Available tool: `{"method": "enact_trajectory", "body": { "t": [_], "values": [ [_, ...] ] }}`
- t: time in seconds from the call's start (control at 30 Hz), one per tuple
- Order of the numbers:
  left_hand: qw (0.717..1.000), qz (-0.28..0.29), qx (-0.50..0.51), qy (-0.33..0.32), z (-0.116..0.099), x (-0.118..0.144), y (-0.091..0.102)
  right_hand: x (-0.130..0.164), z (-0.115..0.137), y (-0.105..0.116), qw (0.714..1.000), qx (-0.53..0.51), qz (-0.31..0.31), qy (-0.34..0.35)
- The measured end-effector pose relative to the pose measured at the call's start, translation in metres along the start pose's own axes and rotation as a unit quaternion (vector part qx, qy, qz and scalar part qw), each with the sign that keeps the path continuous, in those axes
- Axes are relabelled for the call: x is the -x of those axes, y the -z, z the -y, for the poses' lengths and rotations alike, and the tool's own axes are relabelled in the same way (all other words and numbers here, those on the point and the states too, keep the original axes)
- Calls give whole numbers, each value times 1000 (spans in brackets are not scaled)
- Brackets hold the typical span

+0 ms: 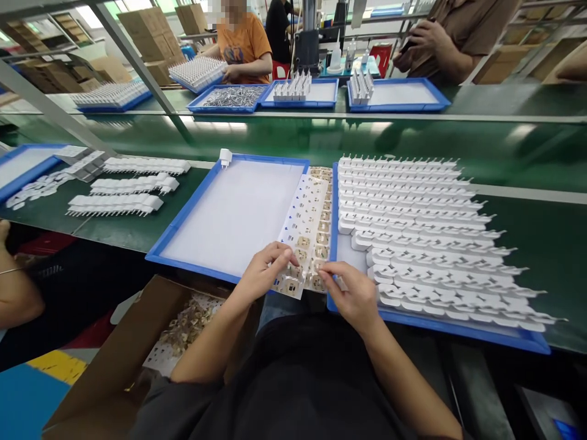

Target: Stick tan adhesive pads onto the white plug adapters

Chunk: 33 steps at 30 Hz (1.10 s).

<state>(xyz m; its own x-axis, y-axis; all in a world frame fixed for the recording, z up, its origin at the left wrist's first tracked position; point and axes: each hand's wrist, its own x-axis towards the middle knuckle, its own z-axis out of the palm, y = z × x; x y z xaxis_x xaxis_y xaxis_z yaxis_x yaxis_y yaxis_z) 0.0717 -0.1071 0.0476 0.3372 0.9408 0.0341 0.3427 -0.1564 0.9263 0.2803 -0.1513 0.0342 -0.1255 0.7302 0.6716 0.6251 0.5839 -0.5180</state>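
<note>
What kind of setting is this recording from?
Most likely an electronics assembly line in a factory. A long green conveyor belt runs between seated workers, blue plastic trays hold rows of identical white plastic plug housings, and both hands work a white card of small brass contacts.

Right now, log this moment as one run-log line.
left hand: holds white carrier strip | right hand: fingers on strip's near end | left blue tray: one plug on rim | right blue tray: rows of white plugs

Two bare forearms enter from six o'clock. The left hand (266, 269) and right hand (351, 293) wear no gloves, rings or watch. A dark grey short-sleeved shirt covers the torso and upper arms.
</note>
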Motion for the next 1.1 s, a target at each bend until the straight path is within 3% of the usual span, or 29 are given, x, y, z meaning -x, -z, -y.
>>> {"method": "enact_trajectory", "body": {
  "t": [0.1,0.2,0.27,0.33,0.47,0.57,0.7,0.8,0.87,0.97,1.1],
  "values": [
    [996,49,73,21,-9,-3,-9,1,-3,3,992,51,5,112],
    [992,52,108,34,-10,-4,-14,5,-4,6,993,42,12,108],
    [991,32,127,27,-9,-3,-15,7,-2,8,999,12,4,38],
    [990,9,139,16,-8,-2,-17,9,1,9,996,-49,12,-77],
    [993,-4,122,-5,-10,2,-22,9,8,8,939,-200,60,-272],
    [995,5,103,-14,-12,3,-24,11,9,6,917,-225,45,-325],
    [999,21,29,-38,-20,-8,-21,16,8,11,960,-155,-40,-230],
    [989,13,-113,-99,-33,-30,-23,20,8,20,984,-98,-87,-122],
    [957,4,-234,-172,-43,-50,-34,23,8,25,989,-89,-88,-78],
    [886,3,-380,-266,-53,-78,-61,27,9,29,991,-84,-89,-48],
    [822,20,-474,-314,-50,-102,-100,33,8,35,993,-71,-88,-38]
  ]
}}
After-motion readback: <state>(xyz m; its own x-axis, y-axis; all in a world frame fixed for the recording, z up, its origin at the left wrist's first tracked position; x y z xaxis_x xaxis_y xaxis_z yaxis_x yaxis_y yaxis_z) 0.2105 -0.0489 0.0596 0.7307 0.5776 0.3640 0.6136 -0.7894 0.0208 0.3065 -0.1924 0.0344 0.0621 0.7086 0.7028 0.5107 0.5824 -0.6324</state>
